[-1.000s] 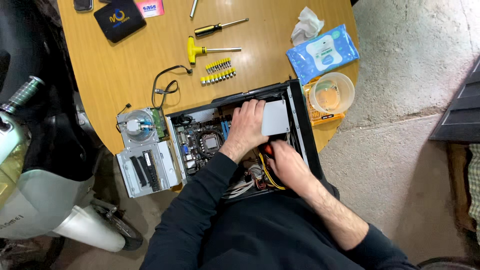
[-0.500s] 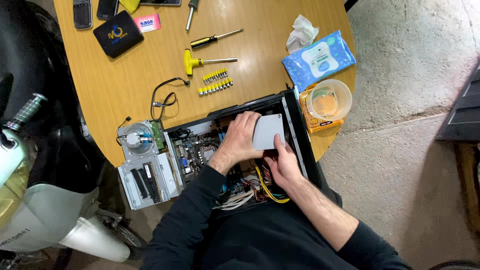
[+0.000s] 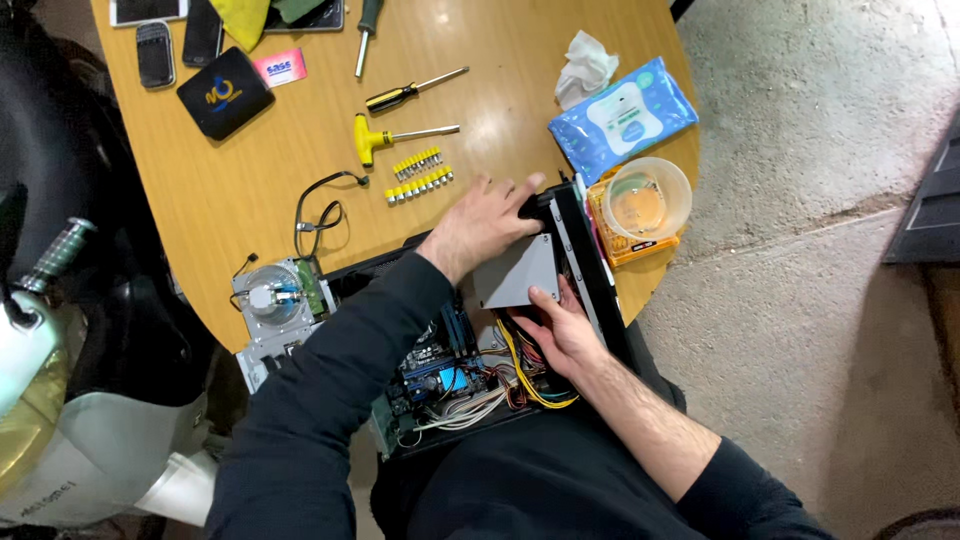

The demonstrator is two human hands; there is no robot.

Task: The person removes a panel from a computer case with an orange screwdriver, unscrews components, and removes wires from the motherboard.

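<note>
Grey metal drive box [image 3: 518,272] in open computer case [image 3: 590,270] on bench [image 3: 250,190]; left hand [image 3: 487,226] grips top edge, right hand [image 3: 560,330] supports underneath; looks rigid, weighty, sharp-edged; hold by sides

Your left hand [image 3: 487,225] grips the grey metal box [image 3: 518,272] at centre frame; your right hand [image 3: 560,335] props it from below, inside the open computer case [image 3: 590,265].

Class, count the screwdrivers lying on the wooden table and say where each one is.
3: a green-handled screwdriver at the top edge, partly cut off; a black-and-yellow screwdriver below it; a yellow T-handled screwdriver above the bits. More may lie out of frame.
</note>
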